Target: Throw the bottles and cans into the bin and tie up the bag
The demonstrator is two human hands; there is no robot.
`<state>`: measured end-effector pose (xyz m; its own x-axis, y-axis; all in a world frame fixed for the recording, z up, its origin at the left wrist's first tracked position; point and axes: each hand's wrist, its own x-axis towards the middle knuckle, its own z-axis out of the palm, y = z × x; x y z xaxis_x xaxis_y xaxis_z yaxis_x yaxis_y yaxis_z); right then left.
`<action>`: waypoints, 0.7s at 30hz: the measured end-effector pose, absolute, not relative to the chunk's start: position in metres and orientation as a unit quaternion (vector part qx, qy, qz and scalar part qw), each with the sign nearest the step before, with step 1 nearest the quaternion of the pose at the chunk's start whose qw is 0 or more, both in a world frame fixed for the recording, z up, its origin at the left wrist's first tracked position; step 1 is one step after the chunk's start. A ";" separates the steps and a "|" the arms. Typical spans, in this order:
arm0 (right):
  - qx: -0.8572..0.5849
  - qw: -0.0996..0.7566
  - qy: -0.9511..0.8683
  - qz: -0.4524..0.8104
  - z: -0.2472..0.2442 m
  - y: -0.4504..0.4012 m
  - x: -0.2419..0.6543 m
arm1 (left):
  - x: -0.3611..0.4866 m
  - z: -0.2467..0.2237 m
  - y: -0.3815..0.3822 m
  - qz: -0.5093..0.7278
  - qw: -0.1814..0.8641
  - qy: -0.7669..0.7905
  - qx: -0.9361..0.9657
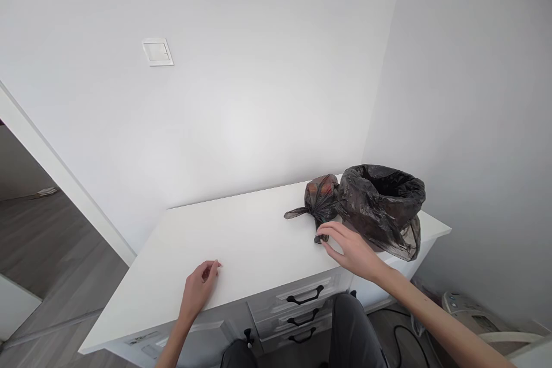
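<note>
A tied dark plastic bag [321, 191] with something reddish inside lies on the white countertop [241, 241], its knotted ends spread to the left and front. My right hand [351, 250] is curved round the bag's front end, thumb and fingertips closed on it. Farther left, my left hand [200, 287] rests by the counter's front edge with curled fingers and the thumb against the fingertips. Whether something small is between them, I cannot make out. Right of the tied bag stands a bin lined with a black bag [366, 201], its mouth open and the liner's edge hanging at the front.
Below the countertop are white drawers with black handles [305, 295] and a cabinet door with a black knob [248, 333]. A light switch [158, 52] is on the wall. At the lower right are a pale appliance [468, 313] and a black cable [397, 339]. A doorway is at left.
</note>
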<state>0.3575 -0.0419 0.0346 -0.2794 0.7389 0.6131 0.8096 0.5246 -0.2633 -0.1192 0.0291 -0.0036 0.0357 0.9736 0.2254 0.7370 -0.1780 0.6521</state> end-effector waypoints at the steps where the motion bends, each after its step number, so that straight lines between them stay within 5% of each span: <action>1: -0.497 0.338 -0.799 -0.037 0.026 -0.032 0.353 | -0.120 -0.004 0.030 0.321 0.185 0.616 0.696; 10: -0.712 0.157 -0.684 0.007 0.000 0.066 0.328 | -0.117 0.000 0.028 0.328 0.188 0.614 0.693; 21: -0.720 0.163 -0.674 0.029 -0.020 0.073 0.306 | -0.117 0.002 0.027 0.331 0.183 0.611 0.696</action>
